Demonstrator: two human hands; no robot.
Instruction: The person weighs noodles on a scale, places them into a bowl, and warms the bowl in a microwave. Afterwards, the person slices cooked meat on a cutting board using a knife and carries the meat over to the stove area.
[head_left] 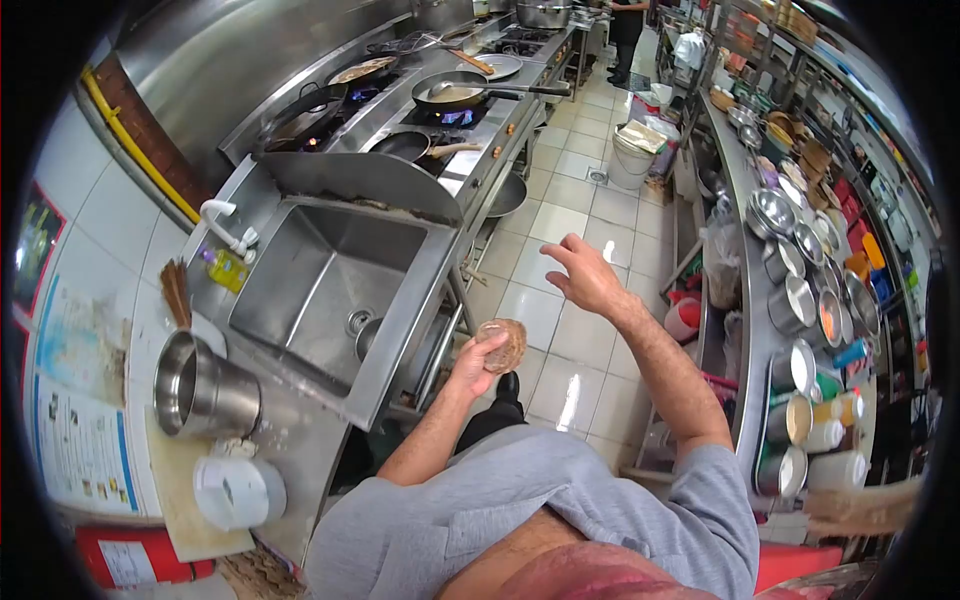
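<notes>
A round, flat, brownish piece that looks like a patty or bread [507, 346] is held in my left hand [478, 366], with the thumb across its face, beside the sink's front edge. My right hand [585, 277] is raised over the tiled aisle, its fingers apart and slightly curled, touching nothing. To the left is the metal sink [330, 270], with a small pot [369, 338] partly in view near the drain.
Pans [450, 92] sit on the lit stove [480, 150] ahead. A white bucket [630, 165] stands on the aisle floor. Along the right runs a counter [735, 230] crowded with metal containers [792, 305]. Another person [627, 35] stands at the far end.
</notes>
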